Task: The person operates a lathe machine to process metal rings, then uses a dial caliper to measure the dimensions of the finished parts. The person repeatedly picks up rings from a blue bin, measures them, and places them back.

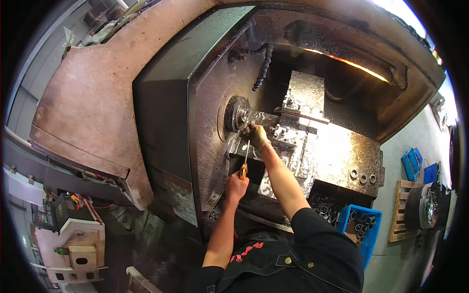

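My left hand (pixel 236 187) is closed round the orange-and-black handle of a thin-shafted tool (pixel 243 171). Its long, narrow metal shaft points up toward the lathe chuck (pixel 237 115); whether it is a screwdriver or an air gun I cannot tell. Just below and right of the chuck is my right hand (pixel 259 137), in a pale work glove. Its fingers curl at something dark beside the tool's tip, too small and shaded to make out. Right of that hand stands a tool block (pixel 288 135) with bolts, strewn with metal chips.
A segmented coolant hose (pixel 266 66) hangs above the chuck. Several metal rings (pixel 363 178) stand on the bright machine bed's right end. A blue crate (pixel 373 234) with more rings sits by my right side. Past it, a wooden pallet (pixel 399 210) lies on the floor.
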A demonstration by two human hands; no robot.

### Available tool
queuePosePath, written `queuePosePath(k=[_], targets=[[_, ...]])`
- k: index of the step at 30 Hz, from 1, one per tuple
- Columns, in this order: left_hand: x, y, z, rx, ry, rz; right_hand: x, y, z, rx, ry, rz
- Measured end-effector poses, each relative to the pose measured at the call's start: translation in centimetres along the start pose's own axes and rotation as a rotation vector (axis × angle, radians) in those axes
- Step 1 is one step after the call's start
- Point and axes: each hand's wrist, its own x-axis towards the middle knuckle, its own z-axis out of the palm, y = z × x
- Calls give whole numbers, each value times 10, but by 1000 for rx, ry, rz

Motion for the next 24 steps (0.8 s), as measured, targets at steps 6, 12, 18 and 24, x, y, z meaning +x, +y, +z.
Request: queuePosePath(k=[6, 12, 18, 24], targets=[[17, -8, -3, -67, 20, -35, -23, -17, 17, 1363, -24, 350], [51, 17, -8, 157, 64, -87, -18, -37, 8, 496, 271, 405], [63, 45, -20, 313, 74, -85, 0, -12, -2, -303, 329, 301], [52, 16, -12, 213, 25, -188, -25, -10, 15, 161, 156, 401]])
